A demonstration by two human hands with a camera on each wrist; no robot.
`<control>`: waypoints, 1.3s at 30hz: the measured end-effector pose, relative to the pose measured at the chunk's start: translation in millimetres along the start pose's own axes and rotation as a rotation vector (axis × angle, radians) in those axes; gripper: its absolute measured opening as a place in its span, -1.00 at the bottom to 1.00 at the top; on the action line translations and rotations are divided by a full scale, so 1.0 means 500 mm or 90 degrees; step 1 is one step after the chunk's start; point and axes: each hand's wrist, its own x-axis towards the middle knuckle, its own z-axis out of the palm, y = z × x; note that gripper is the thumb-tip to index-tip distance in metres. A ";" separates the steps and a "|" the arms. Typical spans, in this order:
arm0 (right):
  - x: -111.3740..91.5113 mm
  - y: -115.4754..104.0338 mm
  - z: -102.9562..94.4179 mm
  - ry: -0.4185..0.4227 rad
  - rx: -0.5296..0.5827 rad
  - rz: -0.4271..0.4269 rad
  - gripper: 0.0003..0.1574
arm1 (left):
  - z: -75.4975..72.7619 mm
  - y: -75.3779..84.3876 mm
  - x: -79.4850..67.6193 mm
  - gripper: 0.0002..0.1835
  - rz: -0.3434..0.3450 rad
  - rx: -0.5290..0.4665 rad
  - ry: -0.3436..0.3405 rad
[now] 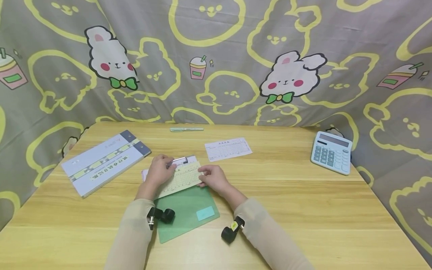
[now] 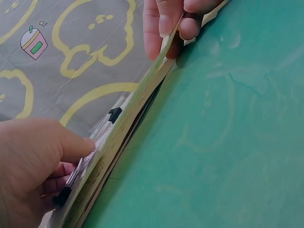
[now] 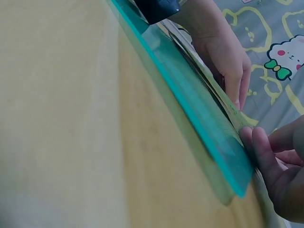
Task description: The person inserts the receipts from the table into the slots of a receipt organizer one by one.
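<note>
A pale yellow printed form (image 1: 185,176) lies tilted over other sheets at the upper part of a green plastic folder (image 1: 179,221), which has a light blue label near its right edge. My right hand (image 1: 214,178) pinches the form's right edge between thumb and fingers. On the other side, my left hand (image 1: 160,172) grips the left of the papers beside a metal clip (image 1: 179,160) with black ends. In the left wrist view, the left thumb (image 2: 78,145) presses by the clip, fingers curled behind. Sheet edges (image 2: 137,107) look slightly fanned there.
A white-and-blue bound ledger (image 1: 106,163) lies at the left. Behind the hands are a pale green pen (image 1: 186,129) and a white printed slip (image 1: 228,148). A light blue calculator (image 1: 331,152) sits at the right. A patterned curtain (image 1: 233,56) hangs along the table's back.
</note>
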 end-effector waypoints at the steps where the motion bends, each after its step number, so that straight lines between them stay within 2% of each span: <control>1: 0.001 0.000 0.001 0.000 -0.003 -0.001 -0.66 | 0.000 -0.001 0.000 -0.62 0.003 -0.002 0.002; 9: 0.007 -0.005 0.007 0.005 -0.034 0.007 -0.67 | 0.004 -0.009 -0.001 -0.64 0.006 -0.005 -0.006; 18: 0.015 -0.009 0.009 0.006 -0.034 0.020 -0.63 | 0.004 -0.012 0.000 -0.61 0.019 0.031 -0.035; 27: 0.015 -0.024 0.011 0.002 -0.039 0.016 -0.63 | 0.001 -0.014 0.003 -0.63 0.053 0.075 -0.031; 39: 0.030 -0.024 0.015 0.012 -0.045 0.026 -0.64 | 0.005 -0.010 -0.001 -0.64 0.041 0.067 -0.033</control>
